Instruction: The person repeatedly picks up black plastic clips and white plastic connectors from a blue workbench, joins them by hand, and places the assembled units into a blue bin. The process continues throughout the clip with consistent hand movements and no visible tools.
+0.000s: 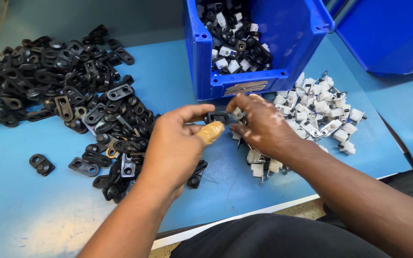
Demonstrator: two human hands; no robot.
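My left hand [177, 148] pinches a small black plastic bracket [216, 117] between thumb and forefinger; a tan wrap covers one fingertip. My right hand [263, 125] meets it from the right, its fingertips holding a small white clip [237, 113] against the bracket. Both hands hover just above the blue table [34, 205], in front of the blue bin [244, 83]. A big heap of black brackets [68, 91] lies to the left. A pile of white clips with metal pins [319, 112] lies to the right, partly under my right wrist.
The open blue bin holds mixed black and white assembled parts [237, 43]. A second blue bin [388, 33] stands at the far right. The table's near edge runs diagonally below my forearms, with dark trousers [273, 236] beneath. Loose black brackets [41, 164] lie near the front left.
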